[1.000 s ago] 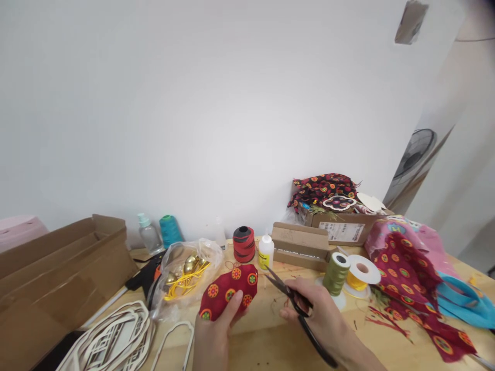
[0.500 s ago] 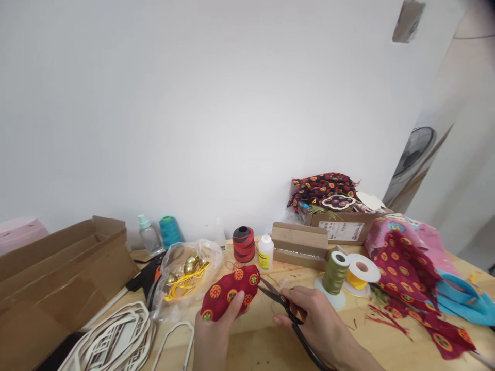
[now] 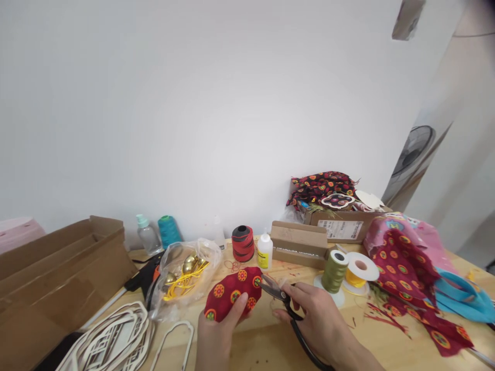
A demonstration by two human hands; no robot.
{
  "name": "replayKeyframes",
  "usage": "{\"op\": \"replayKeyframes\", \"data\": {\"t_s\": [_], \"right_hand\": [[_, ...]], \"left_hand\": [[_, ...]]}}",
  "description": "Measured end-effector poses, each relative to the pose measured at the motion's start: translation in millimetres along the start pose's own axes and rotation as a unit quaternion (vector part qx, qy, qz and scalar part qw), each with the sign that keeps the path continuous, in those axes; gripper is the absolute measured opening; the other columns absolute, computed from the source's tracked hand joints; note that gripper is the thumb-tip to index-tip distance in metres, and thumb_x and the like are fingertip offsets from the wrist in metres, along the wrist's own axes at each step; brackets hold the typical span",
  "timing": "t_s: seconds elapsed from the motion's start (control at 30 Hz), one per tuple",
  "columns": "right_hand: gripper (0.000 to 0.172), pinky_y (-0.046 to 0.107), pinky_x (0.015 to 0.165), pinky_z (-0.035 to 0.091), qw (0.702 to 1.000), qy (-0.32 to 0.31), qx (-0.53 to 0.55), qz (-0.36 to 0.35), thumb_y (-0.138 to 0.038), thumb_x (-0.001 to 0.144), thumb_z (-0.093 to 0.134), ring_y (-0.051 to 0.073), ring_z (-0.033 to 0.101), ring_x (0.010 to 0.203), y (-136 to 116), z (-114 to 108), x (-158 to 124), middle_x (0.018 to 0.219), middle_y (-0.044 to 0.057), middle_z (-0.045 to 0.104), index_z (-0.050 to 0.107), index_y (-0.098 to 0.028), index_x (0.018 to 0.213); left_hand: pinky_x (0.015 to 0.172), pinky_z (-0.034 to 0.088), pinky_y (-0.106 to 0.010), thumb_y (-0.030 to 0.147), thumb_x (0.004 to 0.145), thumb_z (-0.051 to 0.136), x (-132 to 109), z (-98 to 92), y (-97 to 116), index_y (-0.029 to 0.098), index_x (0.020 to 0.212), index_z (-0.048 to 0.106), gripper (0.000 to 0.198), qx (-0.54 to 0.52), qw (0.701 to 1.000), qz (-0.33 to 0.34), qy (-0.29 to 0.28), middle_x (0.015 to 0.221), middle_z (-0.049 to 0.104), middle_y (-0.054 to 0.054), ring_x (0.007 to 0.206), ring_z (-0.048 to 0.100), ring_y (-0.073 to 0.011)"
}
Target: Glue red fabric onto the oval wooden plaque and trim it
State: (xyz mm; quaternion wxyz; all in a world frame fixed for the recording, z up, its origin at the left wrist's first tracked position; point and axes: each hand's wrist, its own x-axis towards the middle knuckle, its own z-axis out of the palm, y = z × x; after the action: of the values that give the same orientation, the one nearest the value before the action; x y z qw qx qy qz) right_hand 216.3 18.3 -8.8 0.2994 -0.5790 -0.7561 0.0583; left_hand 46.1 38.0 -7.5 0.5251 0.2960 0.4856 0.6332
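My left hand (image 3: 216,335) grips a small stuffed red cloth piece (image 3: 233,291) printed with orange and yellow flowers, thumb pressed on its front. My right hand (image 3: 315,322) is closed around the handles of black scissors (image 3: 284,304). The scissor blades point left and their tips touch the right edge of the red cloth piece. Both hands hover just above the wooden table (image 3: 266,345) near its front edge.
Behind the hands stand a red thread spool (image 3: 243,243), a white glue bottle (image 3: 265,251), an olive spool (image 3: 334,271) and a yellow ribbon reel (image 3: 360,270). A plastic bag of gold bells (image 3: 184,273), white cut-out shapes (image 3: 112,342) and a cardboard box (image 3: 58,278) lie left. Patterned fabrics (image 3: 410,273) pile right.
My right hand has carried the scissors leftward, bringing the blade tips from well clear of the red cloth piece up to its right edge. My left hand has stayed almost still.
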Motion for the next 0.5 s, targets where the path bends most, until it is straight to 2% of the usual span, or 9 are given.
{"op": "replayKeyframes", "data": {"t_s": [0.33, 0.5], "right_hand": [[0.021, 0.023, 0.048, 0.037, 0.998, 0.023, -0.061, -0.018, -0.034, 0.073, 0.064, 0.017, 0.056, 0.053, 1.4, 3.9, -1.9, 0.065, 0.004, 0.062, 0.063, -0.017, 0.085], [0.023, 0.022, 0.044, 0.034, 0.997, 0.038, -0.059, -0.033, -0.039, 0.078, 0.056, 0.014, 0.051, 0.046, -0.1, 2.5, -0.7, 0.056, 0.002, 0.058, 0.062, -0.017, 0.080]], "left_hand": [[0.050, 0.056, -0.029, 0.018, 0.049, 0.079, -6.1, 3.2, -1.9, 0.014, 0.078, 0.065, 0.032, -0.048, 0.998, -0.037, -0.035, 0.070, 0.070, -0.002, 0.064, 0.066, -0.0208], [0.046, 0.055, -0.026, 0.019, 0.046, 0.080, -6.4, 4.6, -4.0, 0.013, 0.077, 0.066, 0.034, -0.052, 0.998, -0.034, -0.021, 0.072, 0.071, -0.002, 0.058, 0.065, -0.0186]]}}
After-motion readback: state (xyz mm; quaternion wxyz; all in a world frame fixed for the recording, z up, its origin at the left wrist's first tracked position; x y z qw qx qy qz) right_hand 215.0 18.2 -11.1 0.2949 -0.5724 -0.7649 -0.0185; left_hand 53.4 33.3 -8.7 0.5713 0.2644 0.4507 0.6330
